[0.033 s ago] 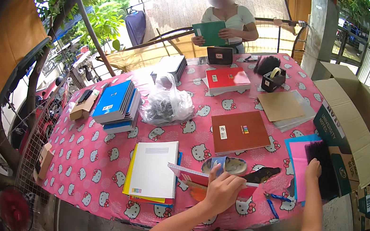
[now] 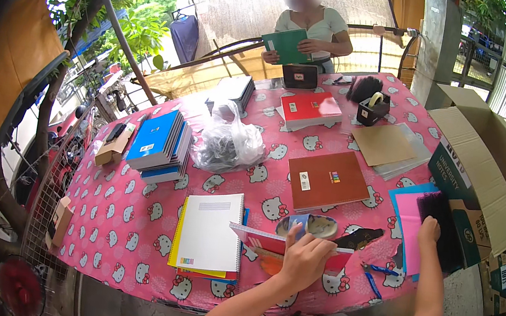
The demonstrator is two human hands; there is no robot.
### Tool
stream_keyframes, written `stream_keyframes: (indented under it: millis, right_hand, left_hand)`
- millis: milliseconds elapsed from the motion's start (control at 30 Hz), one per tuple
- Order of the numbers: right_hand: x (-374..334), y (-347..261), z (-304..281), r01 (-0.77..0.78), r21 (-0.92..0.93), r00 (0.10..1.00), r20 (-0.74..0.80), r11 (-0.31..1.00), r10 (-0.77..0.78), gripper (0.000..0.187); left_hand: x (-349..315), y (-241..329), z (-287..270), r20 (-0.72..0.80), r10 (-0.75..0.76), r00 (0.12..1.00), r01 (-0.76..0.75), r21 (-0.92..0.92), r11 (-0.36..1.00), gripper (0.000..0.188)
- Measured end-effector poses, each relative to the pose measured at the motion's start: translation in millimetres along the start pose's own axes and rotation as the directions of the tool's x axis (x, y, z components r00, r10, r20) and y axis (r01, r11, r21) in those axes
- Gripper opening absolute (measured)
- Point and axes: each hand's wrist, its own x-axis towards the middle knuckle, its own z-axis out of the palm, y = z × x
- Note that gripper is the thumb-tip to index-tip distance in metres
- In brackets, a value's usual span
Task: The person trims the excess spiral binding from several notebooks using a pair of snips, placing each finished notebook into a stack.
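Observation:
My left hand (image 2: pixel 308 258) grips a red notebook (image 2: pixel 267 241) tilted up on its long edge near the table's front, fingers over its top side. Farther right, my right hand (image 2: pixel 430 231) is closed at the left edge of a bundle of black spiral coils (image 2: pixel 441 233), beside pink sheets (image 2: pixel 411 224) lying on blue ones (image 2: pixel 398 199). What its fingers hold, if anything, is hidden. Blue-handled pliers (image 2: pixel 374 277) lie between my hands. Left of the red notebook is a stack topped by a white spiral notebook (image 2: pixel 213 230).
A brown notebook (image 2: pixel 328 181), red notebooks (image 2: pixel 311 108), a tape dispenser (image 2: pixel 373 109) and a plastic bag (image 2: pixel 229 141) stand beyond. Blue notebooks (image 2: pixel 156 137) are stacked at left. Open cardboard boxes (image 2: pixel 493 168) line the right side. Across the table a person holds a green notebook (image 2: pixel 287 45).

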Motion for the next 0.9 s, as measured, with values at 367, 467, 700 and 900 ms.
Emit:
stream_keyframes:
  millis: [367, 467, 700, 900]
  right_hand:
    - [-51.3, -21.4, -50.3, 0.460, 0.424, 0.884, -0.306, 0.781, -0.354, 0.026]
    - [-110.9, -71.7, -125.4, 0.369, 0.596, 0.890, -0.005, 0.713, -0.456, 0.018]
    - [-202.3, -120.1, -194.6, 0.087, 0.985, 0.854, 0.002, 0.147, -0.520, 0.018]
    - [-203.4, -120.3, -209.2, 0.274, 0.899, 0.839, -0.050, 0.342, -0.541, 0.023]
  left_hand:
    - [2.5, 4.2, 0.6, -0.026, -0.081, 0.996, 0.080, -0.031, 0.996, 0.013]
    - [5.7, 10.8, -15.1, 0.020, -0.183, 0.983, 0.184, -0.097, 0.978, 0.015]
    - [6.6, 1.5, -8.1, -0.024, -0.073, 0.997, 0.069, -0.128, 0.989, 0.012]
    - [6.3, 1.0, -7.5, -0.030, -0.051, 0.998, 0.048, -0.093, 0.994, 0.010]
